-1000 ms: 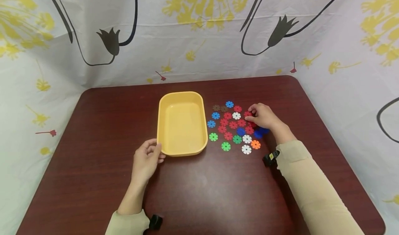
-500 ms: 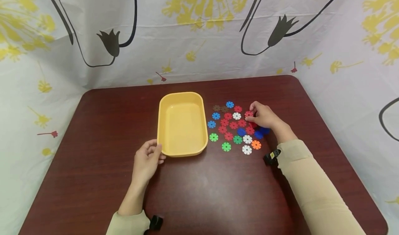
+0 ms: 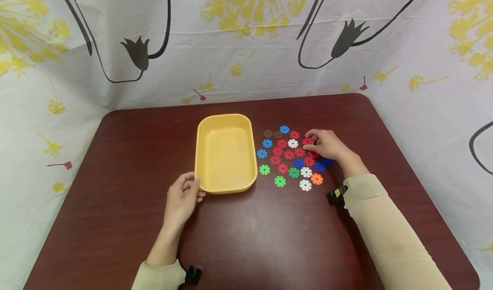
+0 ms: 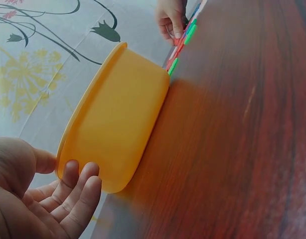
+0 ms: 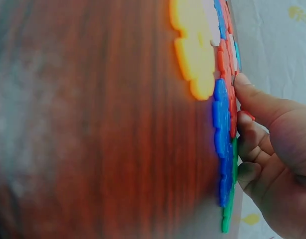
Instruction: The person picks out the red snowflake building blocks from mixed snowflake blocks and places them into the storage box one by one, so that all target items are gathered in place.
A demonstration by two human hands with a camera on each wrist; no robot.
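Note:
In the head view a yellow plastic tray (image 3: 226, 153) with a raised rim sits on the table. My left hand (image 3: 182, 198) grips its near left corner; the left wrist view has the thumb at the tray's rim (image 4: 93, 94) and the fingers along the outer wall. Flat notched plastic discs, red, blue, white, green, brown and orange, are spread to the right of the tray. At their far right side, my right hand (image 3: 327, 146) pinches a red notched disc (image 3: 307, 140) between thumb and forefinger. Another red disc and a dark blue disc (image 3: 327, 161) are partly hidden beneath this hand.
A dark reddish-brown table (image 3: 250, 238) bears everything. Patterned white cloth (image 3: 262, 76) hangs behind it and at the sides. An orange disc (image 3: 317, 179) and a white disc (image 3: 305, 185) lie at the near edge of the spread.
My right forefinger has shifted slightly to the left over the red disc. My left hand and the tray stay where they were.

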